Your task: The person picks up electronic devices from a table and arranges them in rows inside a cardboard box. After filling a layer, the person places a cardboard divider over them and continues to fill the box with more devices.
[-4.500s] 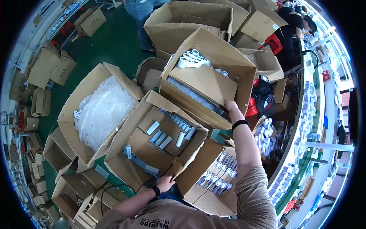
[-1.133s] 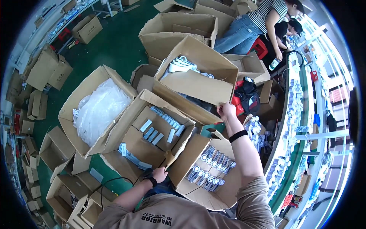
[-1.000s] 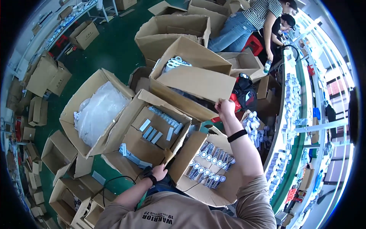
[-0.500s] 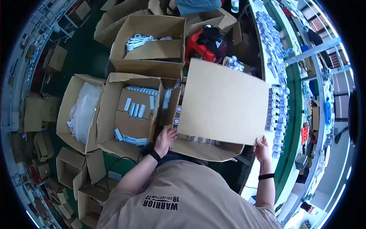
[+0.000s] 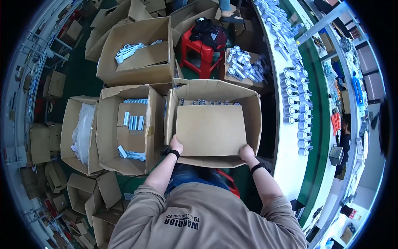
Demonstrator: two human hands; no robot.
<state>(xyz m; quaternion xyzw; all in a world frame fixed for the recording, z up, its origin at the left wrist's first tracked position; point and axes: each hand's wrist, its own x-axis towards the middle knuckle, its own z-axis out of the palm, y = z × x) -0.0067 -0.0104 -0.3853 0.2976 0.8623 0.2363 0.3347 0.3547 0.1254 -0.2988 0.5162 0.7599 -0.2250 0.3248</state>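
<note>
A flat brown cardboard sheet [image 5: 210, 129] lies inside the large open carton [image 5: 253, 103] in front of me. My left hand [image 5: 177, 145] grips its near left corner, fingers partly hidden. At the near right corner my right hand [image 5: 247, 152] holds the sheet, its fingers also partly hidden by the carton. Past the sheet's far edge shows a row of small light-coloured parts with dark ends [image 5: 203, 102]; the sheet covers whatever else lies beneath.
Left of the carton stands another box [image 5: 103, 124] with pale rectangular pieces, then one with clear plastic [image 5: 85, 133]. Behind are a box of white handled devices [image 5: 134, 31], a red stool [image 5: 201, 52] and a box of white cylinders [image 5: 228, 76]. A white workbench [image 5: 286, 166] holds rows of lilac-white devices.
The sheet, tilted up above the carton before, has come down into it. My right hand has moved left and inward with its corner. My view has shifted, and a person's foot shows at the back.
</note>
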